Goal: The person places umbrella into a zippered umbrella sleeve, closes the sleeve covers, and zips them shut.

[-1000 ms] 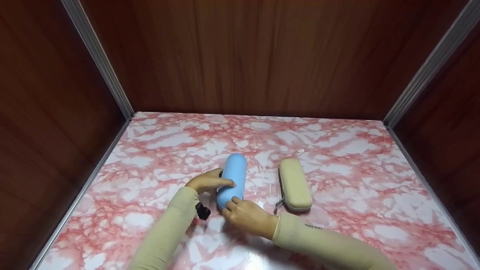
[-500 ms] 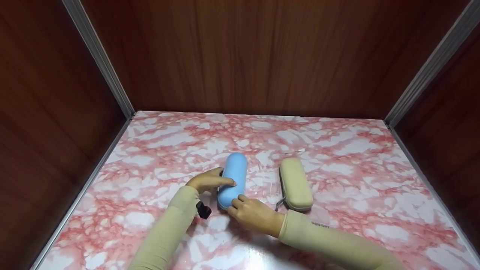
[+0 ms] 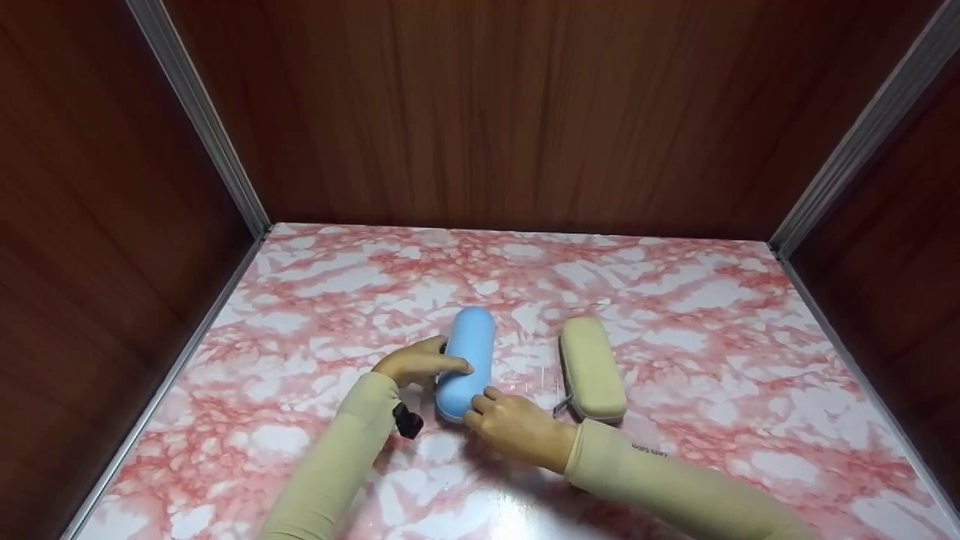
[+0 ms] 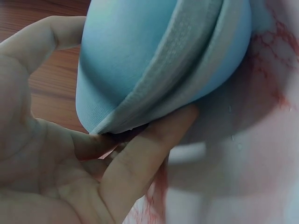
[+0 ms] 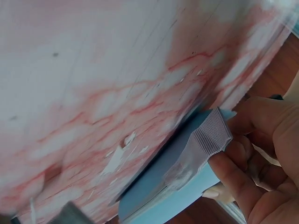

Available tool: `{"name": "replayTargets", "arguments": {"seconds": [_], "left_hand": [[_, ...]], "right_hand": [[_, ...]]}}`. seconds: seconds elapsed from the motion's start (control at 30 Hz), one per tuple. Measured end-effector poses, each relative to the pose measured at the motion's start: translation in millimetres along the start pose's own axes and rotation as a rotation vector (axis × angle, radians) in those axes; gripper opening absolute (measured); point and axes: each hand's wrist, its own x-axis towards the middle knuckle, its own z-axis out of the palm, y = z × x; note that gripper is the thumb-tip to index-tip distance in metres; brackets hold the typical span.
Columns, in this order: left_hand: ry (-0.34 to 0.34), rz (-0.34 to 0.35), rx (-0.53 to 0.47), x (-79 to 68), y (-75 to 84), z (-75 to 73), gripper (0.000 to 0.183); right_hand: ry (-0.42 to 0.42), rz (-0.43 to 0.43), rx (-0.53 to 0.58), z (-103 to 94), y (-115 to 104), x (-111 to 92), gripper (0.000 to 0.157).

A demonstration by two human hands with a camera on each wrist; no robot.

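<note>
A light blue zip case (image 3: 471,337) with rounded ends lies lengthwise on the marbled table. My left hand (image 3: 416,361) grips it from the left, thumb across the top and fingers low at its side. In the left wrist view, a grey fabric band (image 4: 173,56) runs round the case's seam. At the near right end, my right hand (image 3: 517,431) has its fingers curled at the seam, pinching at the zipper. A ribbed grey strip (image 5: 210,137) stands beside those fingers in the right wrist view; any zipper pull there is hidden.
To the right lies a beige zip case (image 3: 592,367) with a dark zipper pull (image 3: 562,406) at its near left side. A black wrist camera (image 3: 407,421) sits on the left sleeve. Brown wood panels (image 3: 480,112) enclose the table at back and sides.
My right hand has slid to the right along the near end of the blue case, from its tip to its right corner. The left hand and both cases stay about where they were.
</note>
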Motion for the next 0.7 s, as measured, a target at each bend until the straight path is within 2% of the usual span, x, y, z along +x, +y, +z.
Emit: {"name": "replayTargets", "arguments": {"seconds": [0.13,0.37,0.5,0.7], "left_hand": [[0.001,-0.002,-0.010,0.9,-0.5,-0.1,0.084],[0.036,-0.004,0.034,-0.3,0.6,-1.2,0.086],[0.032,-0.008,0.029,-0.7,1.1,-0.6,0.086],[0.030,0.001,0.039,0.0,1.1,0.4,0.082]], "right_hand": [[-0.021,0.022,0.000,0.2,5.2,-2.9,0.007],[-0.006,0.033,-0.008,0.1,10.0,-5.3,0.017],[-0.006,0.036,-0.016,0.9,10.6,-5.7,0.020],[-0.011,0.073,-0.013,3.7,15.0,-5.9,0.017]]}}
